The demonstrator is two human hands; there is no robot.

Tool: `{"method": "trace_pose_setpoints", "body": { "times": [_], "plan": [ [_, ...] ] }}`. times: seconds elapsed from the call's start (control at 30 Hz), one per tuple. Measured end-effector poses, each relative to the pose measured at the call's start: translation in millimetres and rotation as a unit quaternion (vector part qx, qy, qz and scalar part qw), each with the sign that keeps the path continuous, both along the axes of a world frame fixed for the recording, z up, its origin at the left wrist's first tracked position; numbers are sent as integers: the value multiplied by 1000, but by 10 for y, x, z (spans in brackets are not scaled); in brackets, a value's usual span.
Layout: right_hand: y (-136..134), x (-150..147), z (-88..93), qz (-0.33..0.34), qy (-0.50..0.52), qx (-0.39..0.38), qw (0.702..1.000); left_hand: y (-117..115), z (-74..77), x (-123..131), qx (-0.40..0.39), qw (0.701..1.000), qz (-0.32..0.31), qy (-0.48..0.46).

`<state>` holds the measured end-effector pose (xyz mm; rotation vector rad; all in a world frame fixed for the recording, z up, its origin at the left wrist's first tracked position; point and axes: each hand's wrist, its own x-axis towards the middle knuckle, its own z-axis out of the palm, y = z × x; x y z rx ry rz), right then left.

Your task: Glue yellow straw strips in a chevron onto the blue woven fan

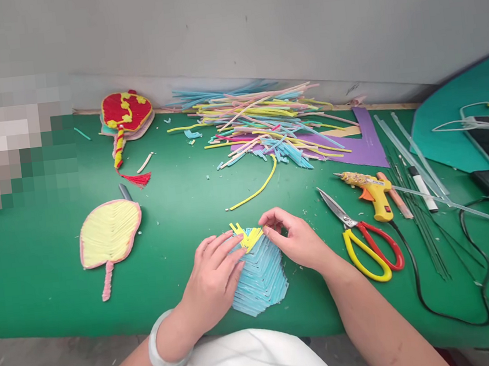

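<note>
A leaf-shaped panel of light blue pipe cleaner pieces (261, 280) lies flat on the table in front of me, its pieces laid in a V pattern. Short yellow pipe cleaner pieces (250, 239) sit across its far end. My left hand (219, 270) rests on the panel's left side, fingers stretched out, the fingertips touching the yellow pieces. At the upper right edge, my right hand (291, 237) pinches the end of a yellow piece between thumb and forefinger. Just beyond both hands lies one long curved yellow pipe cleaner (256, 192).
Scissors (357, 235) and a yellow glue gun (370, 190) with a black cord lie at right, near green wires (419, 223) and glue sticks (420, 153). Loose pipe cleaners (264, 117) are heaped behind. A yellow fan (112, 229) and a red fan (125, 111) lie left.
</note>
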<state>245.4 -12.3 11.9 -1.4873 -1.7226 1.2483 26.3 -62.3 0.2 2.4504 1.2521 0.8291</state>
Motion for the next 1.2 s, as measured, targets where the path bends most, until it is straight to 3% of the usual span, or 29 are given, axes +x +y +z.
{"method": "trace_pose_setpoints", "body": {
  "times": [0.13, 0.37, 0.83, 1.2],
  "plan": [
    [21, 8, -48, -4, -13, -1, 1000, -3, -29, 16, 16, 996, -25, 78],
    [47, 5, -76, -24, -24, -11, 999, -2, -78, -12, 32, 992, -35, 118],
    [39, 26, -117, 3, -48, 38, 998, -11, -81, 13, 45, 991, -44, 120],
    [17, 54, -40, 29, -9, 14, 999, -39, -89, 2, 78, 987, -47, 131]
  ]
}}
